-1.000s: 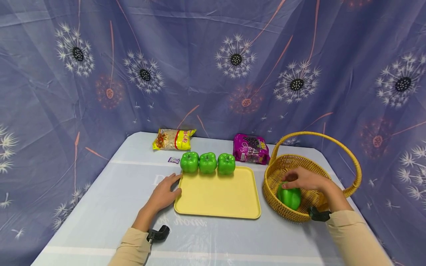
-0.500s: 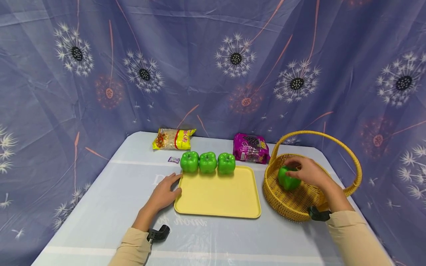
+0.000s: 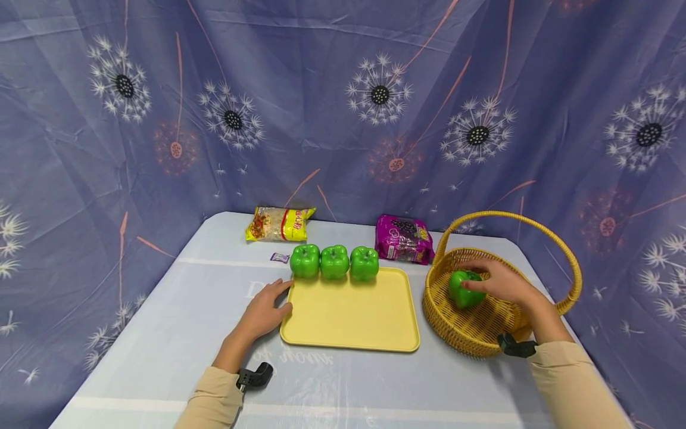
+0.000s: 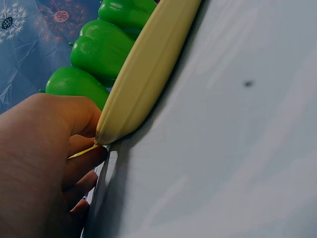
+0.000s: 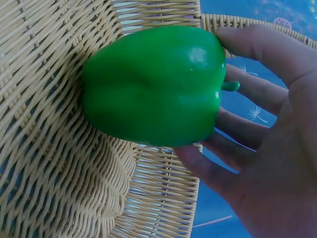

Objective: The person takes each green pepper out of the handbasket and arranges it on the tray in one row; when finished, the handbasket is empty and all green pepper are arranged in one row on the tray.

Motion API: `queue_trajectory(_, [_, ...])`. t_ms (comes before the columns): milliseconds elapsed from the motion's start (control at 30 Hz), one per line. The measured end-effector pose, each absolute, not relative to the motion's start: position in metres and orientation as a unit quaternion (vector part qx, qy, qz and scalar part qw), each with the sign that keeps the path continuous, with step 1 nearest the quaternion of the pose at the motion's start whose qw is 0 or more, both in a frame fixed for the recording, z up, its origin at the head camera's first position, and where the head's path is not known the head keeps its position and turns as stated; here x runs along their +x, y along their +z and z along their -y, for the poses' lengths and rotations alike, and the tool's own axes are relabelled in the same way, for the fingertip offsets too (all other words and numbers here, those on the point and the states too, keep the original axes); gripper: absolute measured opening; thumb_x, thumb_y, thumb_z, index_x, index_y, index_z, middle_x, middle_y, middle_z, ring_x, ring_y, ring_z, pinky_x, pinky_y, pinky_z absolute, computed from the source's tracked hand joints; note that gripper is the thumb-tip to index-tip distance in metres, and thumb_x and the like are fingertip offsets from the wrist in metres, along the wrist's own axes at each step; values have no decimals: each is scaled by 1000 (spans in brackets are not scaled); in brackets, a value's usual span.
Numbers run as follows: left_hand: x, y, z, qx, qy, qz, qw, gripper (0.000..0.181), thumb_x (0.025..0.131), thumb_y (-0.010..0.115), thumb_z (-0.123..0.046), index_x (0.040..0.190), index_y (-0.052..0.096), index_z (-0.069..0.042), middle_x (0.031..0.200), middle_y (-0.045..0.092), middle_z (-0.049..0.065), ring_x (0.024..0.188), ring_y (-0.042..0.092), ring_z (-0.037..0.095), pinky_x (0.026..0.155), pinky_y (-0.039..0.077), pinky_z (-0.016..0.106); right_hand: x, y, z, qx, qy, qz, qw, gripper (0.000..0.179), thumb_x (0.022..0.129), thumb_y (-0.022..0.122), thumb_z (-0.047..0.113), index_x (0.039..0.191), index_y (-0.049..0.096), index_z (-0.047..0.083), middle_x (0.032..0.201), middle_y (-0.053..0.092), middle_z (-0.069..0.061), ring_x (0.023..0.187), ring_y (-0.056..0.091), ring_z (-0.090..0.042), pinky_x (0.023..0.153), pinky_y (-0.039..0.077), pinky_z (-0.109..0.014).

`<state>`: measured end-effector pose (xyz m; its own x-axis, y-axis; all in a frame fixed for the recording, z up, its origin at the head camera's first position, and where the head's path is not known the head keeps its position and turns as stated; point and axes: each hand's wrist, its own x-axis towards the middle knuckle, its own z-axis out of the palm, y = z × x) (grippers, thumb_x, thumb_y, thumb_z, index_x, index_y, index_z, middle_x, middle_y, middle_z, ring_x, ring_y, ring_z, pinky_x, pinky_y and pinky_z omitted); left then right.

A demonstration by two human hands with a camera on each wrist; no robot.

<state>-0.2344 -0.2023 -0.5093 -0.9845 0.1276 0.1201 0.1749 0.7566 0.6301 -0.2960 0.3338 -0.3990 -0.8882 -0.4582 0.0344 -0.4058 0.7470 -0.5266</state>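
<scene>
My right hand holds a green bell pepper inside the wicker basket. In the right wrist view the thumb and fingers lie about the stem end of the pepper, which is tipped on its side near the woven wall. My left hand rests at the left edge of the yellow tray, its fingers loosely bent. In the left wrist view, that hand touches the tray's corner. Three green bell peppers stand in a row along the tray's back edge.
A yellow food packet and a purple packet lie at the back of the table. By the left pepper is a small purple wrapped piece. The basket's tall handle arches above it. A dandelion-print curtain hangs behind.
My right hand has moved the bell pepper from the front of the basket towards its back, then shifted only slightly. The left hand and tray have not moved.
</scene>
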Motion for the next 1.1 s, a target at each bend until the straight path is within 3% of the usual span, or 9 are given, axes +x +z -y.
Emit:
queue_trajectory(200, [-235, -508, 202, -82, -341, 936, 35, 56, 88, 60, -22, 142, 50, -12, 147, 39, 20, 135, 30, 45, 107, 25, 61, -292, -398, -333, -248, -270, -927, 75, 43, 90, 67, 32, 128, 62, 13, 129, 56, -14, 116, 51, -36, 90, 45, -54])
queue_trajectory(533, [-234, -509, 202, -77, -343, 936, 30, 56, 88, 61, -22, 142, 50, -13, 147, 38, 20, 135, 30, 44, 107, 25, 61, -292, -401, -334, -238, -281, -924, 106, 54, 83, 76, 30, 129, 57, 9, 128, 53, -17, 99, 56, -27, 77, 50, -37])
queue_trajectory(1100, [-234, -508, 201, -78, -341, 936, 31, 55, 88, 60, -22, 141, 50, -13, 147, 38, 20, 135, 29, 44, 107, 25, 61, -290, -399, -335, -240, -285, -922, 104, 55, 82, 76, 30, 129, 58, 7, 128, 54, -16, 98, 56, -25, 76, 51, -35])
